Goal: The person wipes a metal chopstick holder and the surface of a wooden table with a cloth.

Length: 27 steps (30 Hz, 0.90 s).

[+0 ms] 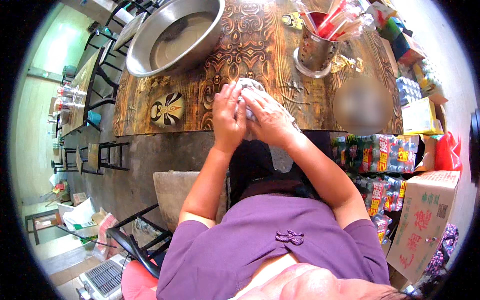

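Observation:
A pale, crumpled cloth is bunched between my two hands, over the near edge of the patterned wooden table. My left hand presses the cloth from its left side, fingers straight and close together. Across the top and right side lies my right hand, with part of the cloth showing past its wrist. The palms and much of the cloth are hidden. Left of my hands, a painted mask design shows on the tabletop. Beyond it stands a large metal basin containing murky liquid.
A metal canister of wrapped chopsticks or straws stands at the back right. Shrink-wrapped bottles and a cardboard box are stacked to my right. A stool is close on my left; other tables and chairs stand farther off.

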{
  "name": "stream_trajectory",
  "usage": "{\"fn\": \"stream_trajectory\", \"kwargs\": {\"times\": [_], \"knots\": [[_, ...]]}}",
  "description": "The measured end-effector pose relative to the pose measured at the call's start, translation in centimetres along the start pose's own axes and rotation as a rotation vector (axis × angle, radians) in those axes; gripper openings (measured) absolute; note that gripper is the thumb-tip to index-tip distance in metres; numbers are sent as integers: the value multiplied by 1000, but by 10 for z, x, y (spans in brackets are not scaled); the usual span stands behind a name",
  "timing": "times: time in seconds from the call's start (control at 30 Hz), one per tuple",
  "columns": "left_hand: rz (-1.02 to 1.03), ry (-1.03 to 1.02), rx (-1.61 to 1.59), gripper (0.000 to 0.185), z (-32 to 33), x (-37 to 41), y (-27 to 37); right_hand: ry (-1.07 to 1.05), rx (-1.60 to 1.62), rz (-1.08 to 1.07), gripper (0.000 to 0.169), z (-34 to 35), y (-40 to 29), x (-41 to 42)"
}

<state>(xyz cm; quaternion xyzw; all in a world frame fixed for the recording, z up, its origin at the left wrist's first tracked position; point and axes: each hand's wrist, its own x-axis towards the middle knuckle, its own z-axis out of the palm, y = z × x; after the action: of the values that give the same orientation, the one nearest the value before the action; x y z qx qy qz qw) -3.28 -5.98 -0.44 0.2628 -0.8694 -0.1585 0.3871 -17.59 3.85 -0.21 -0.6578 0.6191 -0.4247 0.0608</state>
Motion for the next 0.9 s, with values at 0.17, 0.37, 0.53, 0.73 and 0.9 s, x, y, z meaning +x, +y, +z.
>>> {"fn": "stream_trajectory", "kwargs": {"times": [0.17,0.37,0.53,0.73,0.9], "knots": [[-60,-297,29,47,13,-37,47,-36,-314,188,75,-35,-20,-59],[-12,-363,151,47,31,-19,46,-94,-372,193,56,-39,-6,-73],[15,-356,160,46,56,13,26,-51,-391,219,51,-35,15,-41],[-4,-405,24,49,22,-14,51,-10,-372,197,49,-43,3,-65],[7,-441,85,52,15,-29,58,-15,-385,183,49,-44,-5,-71]]}}
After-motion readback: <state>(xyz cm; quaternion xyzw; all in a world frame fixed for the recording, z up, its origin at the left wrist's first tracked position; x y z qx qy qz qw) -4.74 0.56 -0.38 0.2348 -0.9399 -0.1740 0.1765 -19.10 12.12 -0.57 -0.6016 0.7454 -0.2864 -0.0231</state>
